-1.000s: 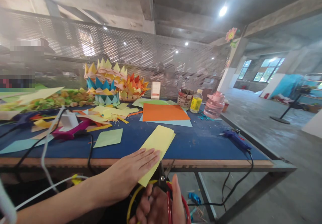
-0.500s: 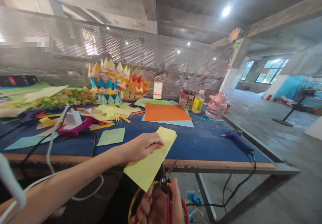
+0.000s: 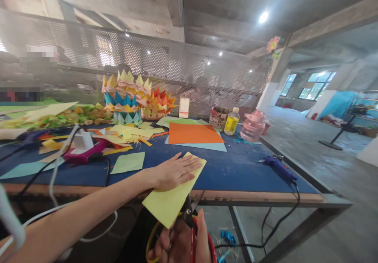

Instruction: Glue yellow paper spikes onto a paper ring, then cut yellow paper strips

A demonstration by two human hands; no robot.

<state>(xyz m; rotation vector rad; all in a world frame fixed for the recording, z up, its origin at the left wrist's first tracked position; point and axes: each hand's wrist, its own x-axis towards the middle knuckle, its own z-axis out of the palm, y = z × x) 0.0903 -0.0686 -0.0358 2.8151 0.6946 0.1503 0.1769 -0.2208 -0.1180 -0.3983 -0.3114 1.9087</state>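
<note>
Yellow paper lies slanted across the table's front edge, its lower corner hanging over. My left hand rests flat on it, fingers spread and pointing right. Below the edge, my right hand grips scissors with red handles. Their blades are apart and point up beside the paper's lower right side; part of one blade is hidden by the paper. A yellow ring-shaped rim shows behind the right hand.
Orange sheets, a green square and paper scraps lie on the blue table. Paper crowns, a yellow-labelled bottle, a pink jug, a blue glue gun, a magenta power strip and cables stand or lie around.
My left hand has opened from curled fingers to flat, spread ones on the yellow paper. The paper and my right hand with the scissors have shifted slightly left in view.
</note>
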